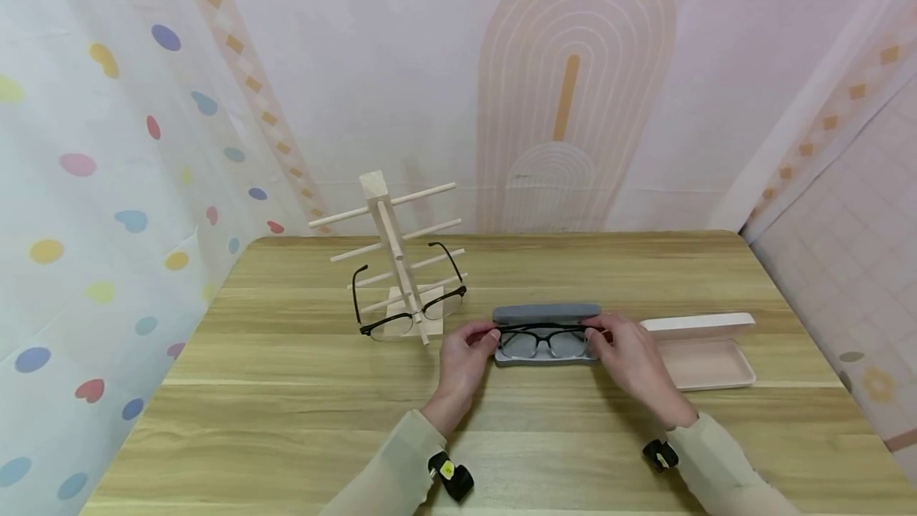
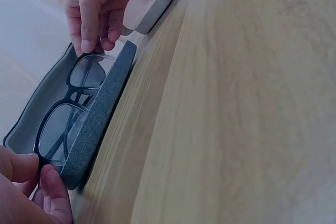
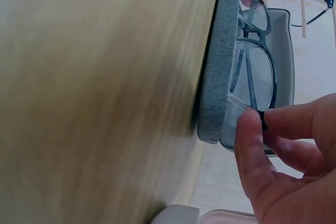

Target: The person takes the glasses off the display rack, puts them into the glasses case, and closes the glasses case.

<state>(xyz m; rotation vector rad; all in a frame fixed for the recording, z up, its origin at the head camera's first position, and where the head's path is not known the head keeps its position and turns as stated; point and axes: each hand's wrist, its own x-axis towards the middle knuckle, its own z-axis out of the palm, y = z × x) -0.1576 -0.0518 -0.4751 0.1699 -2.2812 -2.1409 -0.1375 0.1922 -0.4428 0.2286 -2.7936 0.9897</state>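
Far left of an open gray eyeglass case (image 1: pixel 547 312), white fabric (image 1: pixel 107 118) is printed with colored dots and hearts. Nearer that case, on its left, a wooden eyeglass stand (image 1: pixel 390 233) is set on a wood-grain table (image 1: pixel 286 404), and dark browline glasses (image 1: pixel 388 322) are displayed low on its pegs. At the gray case's left end, one corner of a pair of black-framed eyeglasses (image 1: pixel 543 328) is pinched between the thumb and fingers of a left hand (image 1: pixel 464 361). Over the case's base, the lenses are held tilted with the temples folded behind them; whether the bottom is touched cannot be told. Behind the case, a pale curtain (image 1: pixel 430 62) is printed with a peach arch. At the case's right end, the frame's other corner is pinched between the thumb and fingers of a right hand (image 1: pixel 630 349), its wrist covered by a cream sleeve (image 1: pixel 716 452). Right of the gray case, beyond that hand, a white eyeglass case (image 1: pixel 705 365) lined in pale pink is seen with its lid raised.
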